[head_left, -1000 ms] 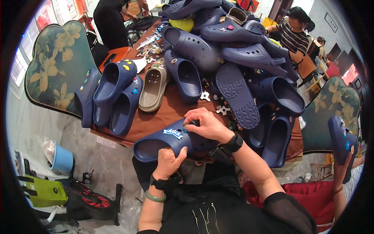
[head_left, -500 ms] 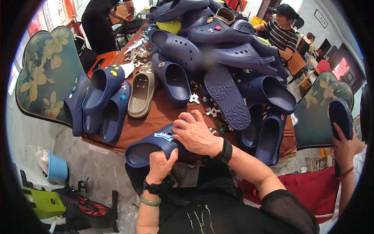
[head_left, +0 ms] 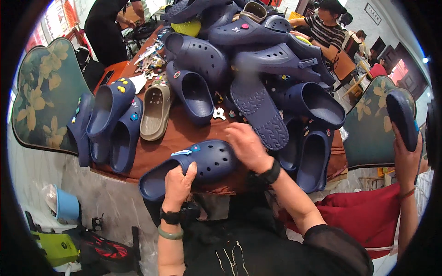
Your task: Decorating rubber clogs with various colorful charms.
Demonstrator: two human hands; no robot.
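A navy clog (head_left: 193,168) lies at the near edge of the round table (head_left: 184,135), which is covered in a brown cloth, and both of the person's hands are on it. The left hand (head_left: 178,180) grips the clog's heel end from below, fingers curled over the rim of the opening, with a black watch and a green bangle on that wrist. The right hand (head_left: 247,146) rests on the toe end, fingers bent down against the clog's top; whether they pinch anything small cannot be told. Small coloured charms (head_left: 186,151) sit on the clog's strap. Farther back on the table rises a heap of navy clogs (head_left: 258,60), one lying sole up just beyond the right hand. To the left of the held clog, three navy clogs (head_left: 108,122) and a tan clog (head_left: 155,112) lie side by side. Loose charms (head_left: 220,113) are scattered on the cloth between the tan clog and the heap. At the right of the table, another person's hand (head_left: 407,156) holds up a navy clog (head_left: 403,117).
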